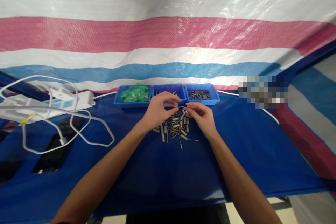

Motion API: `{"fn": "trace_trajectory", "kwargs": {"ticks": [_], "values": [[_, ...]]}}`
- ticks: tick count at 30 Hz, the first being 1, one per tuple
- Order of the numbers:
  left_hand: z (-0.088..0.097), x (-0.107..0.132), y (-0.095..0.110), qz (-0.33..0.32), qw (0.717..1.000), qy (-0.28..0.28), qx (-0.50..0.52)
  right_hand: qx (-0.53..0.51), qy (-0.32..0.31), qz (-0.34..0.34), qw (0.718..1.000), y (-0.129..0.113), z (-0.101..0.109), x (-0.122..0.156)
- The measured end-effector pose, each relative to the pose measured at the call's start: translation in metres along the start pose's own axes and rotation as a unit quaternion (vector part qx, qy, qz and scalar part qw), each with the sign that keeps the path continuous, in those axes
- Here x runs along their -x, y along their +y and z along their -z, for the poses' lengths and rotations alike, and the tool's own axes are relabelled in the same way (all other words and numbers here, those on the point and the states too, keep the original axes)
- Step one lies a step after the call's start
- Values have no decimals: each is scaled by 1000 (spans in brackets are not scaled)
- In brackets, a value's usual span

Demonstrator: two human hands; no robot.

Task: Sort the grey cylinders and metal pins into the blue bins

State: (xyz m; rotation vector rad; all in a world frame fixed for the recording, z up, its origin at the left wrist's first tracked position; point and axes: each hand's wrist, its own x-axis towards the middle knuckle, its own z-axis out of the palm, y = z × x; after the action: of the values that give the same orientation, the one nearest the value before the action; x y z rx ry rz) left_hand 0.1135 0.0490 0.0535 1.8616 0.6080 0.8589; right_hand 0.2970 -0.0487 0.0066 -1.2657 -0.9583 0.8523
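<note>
My left hand [159, 109] pinches a thin dark metal pin [181, 106] between thumb and fingertips, just above a loose pile. At the pin's other end, the fingers of my right hand [201, 116] are closed together; a small grey cylinder [186, 111] shows by its thumb. Below both hands, short grey cylinders [183, 132] and thin brass-coloured pins [175, 134] lie mixed on the blue table. Behind my fingers stands a blue middle bin [168, 86], partly hidden by my left hand.
A left bin [133, 105] holds green packets [135, 93]; a right bin [203, 103] holds brass-coloured pins [198, 95]. To the left are a power strip [85, 100], tangled white cables [96, 144] and a dark phone [49, 159]. Striped sheeting [168, 35] hangs behind the table [162, 189].
</note>
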Motion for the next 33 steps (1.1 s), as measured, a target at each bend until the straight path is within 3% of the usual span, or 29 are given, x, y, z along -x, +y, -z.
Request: {"fn": "trace_trajectory", "kwargs": {"ticks": [6, 15, 23, 26, 29, 33], "values": [[3, 1, 0, 28, 998, -55, 3, -4, -24, -8, 1000, -4, 0, 1], [2, 1, -5, 36, 999, -30, -12, -31, -52, -26, 998, -5, 1, 3], [-1, 0, -7, 26, 996, -58, -56, -60, -26, -37, 997, -4, 2, 1], [1, 2, -15, 9, 975, -111, -192, -38, 29, -5, 999, -4, 5, -1], [1, 4, -22, -6, 925, -172, -338, -31, 85, 25, 996, -4, 11, -3], [-2, 6, -22, -3, 891, -189, -412, -11, 115, 37, 993, -4, 17, -7]]}}
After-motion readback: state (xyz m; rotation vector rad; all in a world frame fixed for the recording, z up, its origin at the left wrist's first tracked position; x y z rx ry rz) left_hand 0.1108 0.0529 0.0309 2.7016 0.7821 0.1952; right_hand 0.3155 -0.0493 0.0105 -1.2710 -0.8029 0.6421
